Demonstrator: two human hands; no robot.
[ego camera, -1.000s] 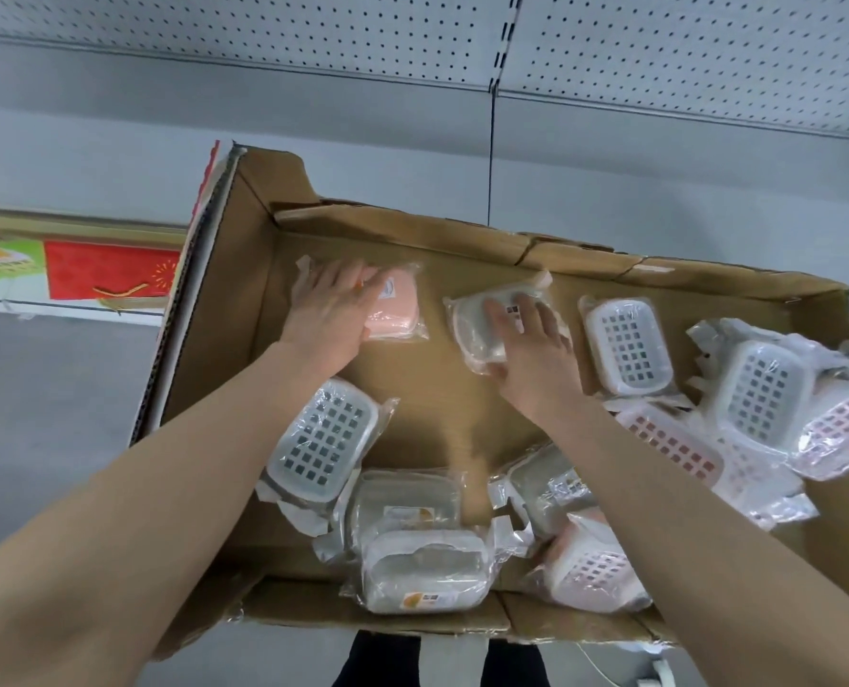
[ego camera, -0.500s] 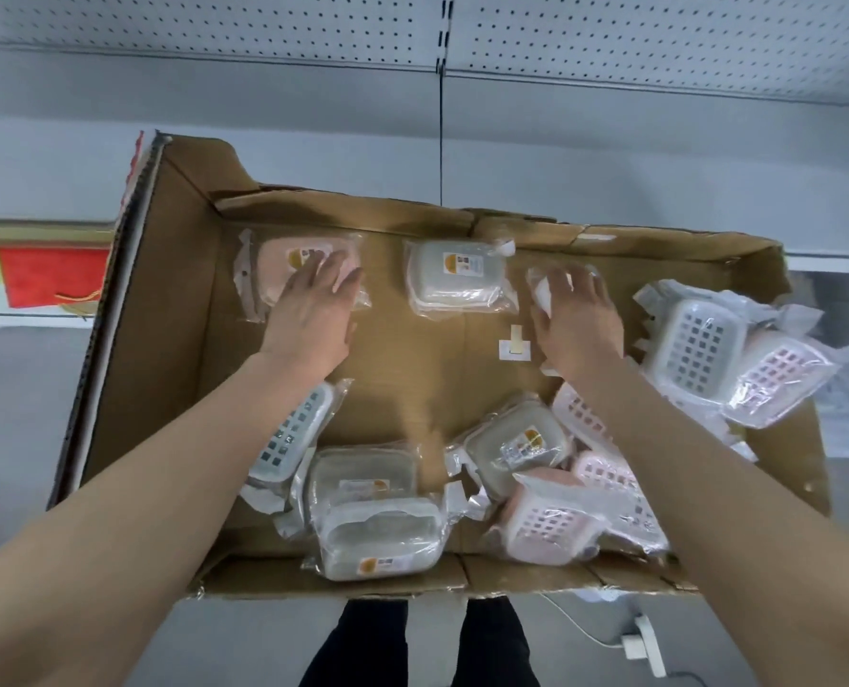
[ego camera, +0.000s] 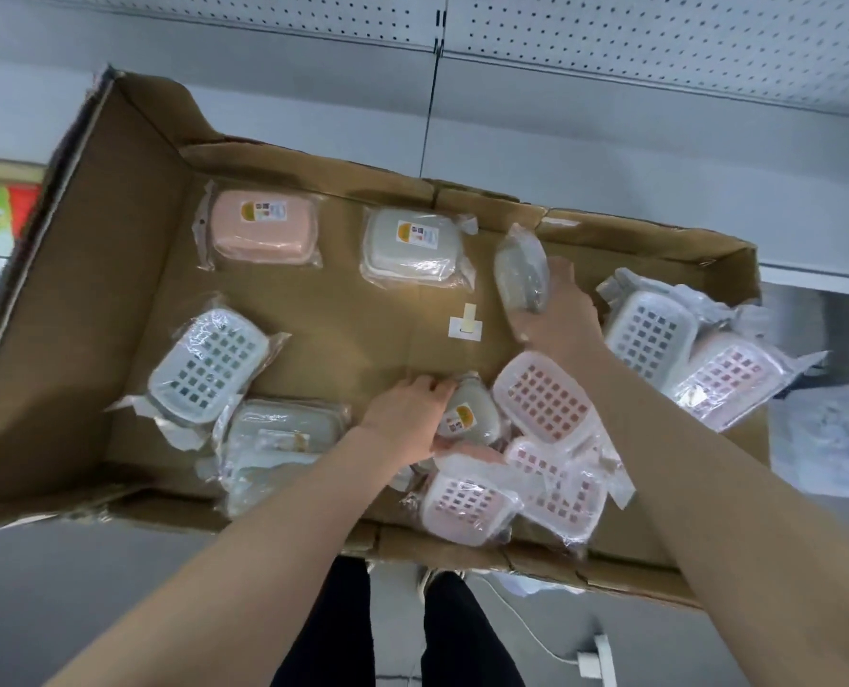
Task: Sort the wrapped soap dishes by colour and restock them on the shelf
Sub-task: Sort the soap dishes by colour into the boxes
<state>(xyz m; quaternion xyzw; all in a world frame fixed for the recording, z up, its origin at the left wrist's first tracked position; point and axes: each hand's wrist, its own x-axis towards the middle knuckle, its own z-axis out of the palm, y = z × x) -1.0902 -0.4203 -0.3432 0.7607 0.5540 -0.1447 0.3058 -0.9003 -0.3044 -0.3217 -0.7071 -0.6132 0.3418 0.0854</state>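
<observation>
An open cardboard box (ego camera: pixel 90 270) holds several wrapped soap dishes. My right hand (ego camera: pixel 559 309) grips a grey wrapped dish (ego camera: pixel 520 272), tilted on its edge near the far wall. My left hand (ego camera: pixel 405 419) is closed over another grey wrapped dish (ego camera: pixel 469 416) in the near middle. A pink dish (ego camera: pixel 264 230) and a grey dish (ego camera: pixel 415 247) lie flat along the far wall. Pink grid-top dishes (ego camera: pixel 544 401) pile up at the near right. A grey grid-top dish (ego camera: pixel 207 364) lies at the left.
More grey dishes (ego camera: pixel 279 433) sit at the box's near edge and a grey grid dish (ego camera: pixel 650 334) at the right. A white pegboard shelf back (ego camera: pixel 660 42) rises behind the box. A white cable and plug (ego camera: pixel 593 661) lie on the floor by my legs.
My left hand left the pink dish at the far left and came back to a grey dish in the near middle. My right hand has lifted a grey dish onto its edge.
</observation>
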